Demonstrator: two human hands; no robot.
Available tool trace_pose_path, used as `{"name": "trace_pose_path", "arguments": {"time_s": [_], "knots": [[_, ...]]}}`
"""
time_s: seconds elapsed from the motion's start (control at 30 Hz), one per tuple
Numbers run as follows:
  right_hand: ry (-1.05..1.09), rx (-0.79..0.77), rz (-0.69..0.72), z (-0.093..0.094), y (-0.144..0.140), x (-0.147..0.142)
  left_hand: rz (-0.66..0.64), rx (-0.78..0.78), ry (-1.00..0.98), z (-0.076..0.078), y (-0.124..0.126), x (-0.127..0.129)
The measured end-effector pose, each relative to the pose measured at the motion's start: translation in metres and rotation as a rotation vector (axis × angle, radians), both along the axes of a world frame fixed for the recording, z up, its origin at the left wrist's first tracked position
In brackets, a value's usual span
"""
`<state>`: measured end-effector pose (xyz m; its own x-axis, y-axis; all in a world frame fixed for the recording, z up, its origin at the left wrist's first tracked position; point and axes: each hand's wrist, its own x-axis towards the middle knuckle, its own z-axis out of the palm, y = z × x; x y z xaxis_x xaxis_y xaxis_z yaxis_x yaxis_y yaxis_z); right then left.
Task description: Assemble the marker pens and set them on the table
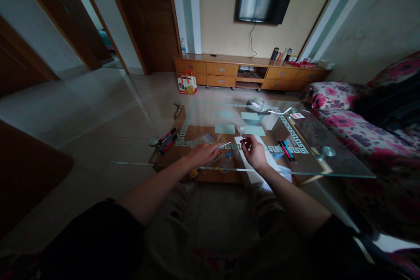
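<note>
Both forearms reach forward; left hand [204, 154] fingers pinch a thin stick [224, 145], right hand [254, 151] fingers pinched

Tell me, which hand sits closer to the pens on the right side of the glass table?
The right hand. It hovers just beside those pens, while the left hand holds a thin stick farther away.

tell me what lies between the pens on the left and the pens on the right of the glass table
In the head view, both hands: left hand holding a thin stick, right hand beside it.
</note>
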<state>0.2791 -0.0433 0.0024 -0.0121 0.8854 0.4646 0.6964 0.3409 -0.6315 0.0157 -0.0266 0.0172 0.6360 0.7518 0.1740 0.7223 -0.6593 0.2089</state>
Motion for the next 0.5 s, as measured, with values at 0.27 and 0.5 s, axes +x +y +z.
{"name": "trace_pose_path", "arguments": {"time_s": [0.27,0.5], "knots": [[-0.288,0.152,-0.146,0.015,0.007,0.029,0.018,-0.016,0.002,0.002,-0.001,0.001],[-0.675,-0.058,-0.114,0.006,0.002,0.023,0.006,-0.014,-0.006,0.000,0.001,0.000]]}}
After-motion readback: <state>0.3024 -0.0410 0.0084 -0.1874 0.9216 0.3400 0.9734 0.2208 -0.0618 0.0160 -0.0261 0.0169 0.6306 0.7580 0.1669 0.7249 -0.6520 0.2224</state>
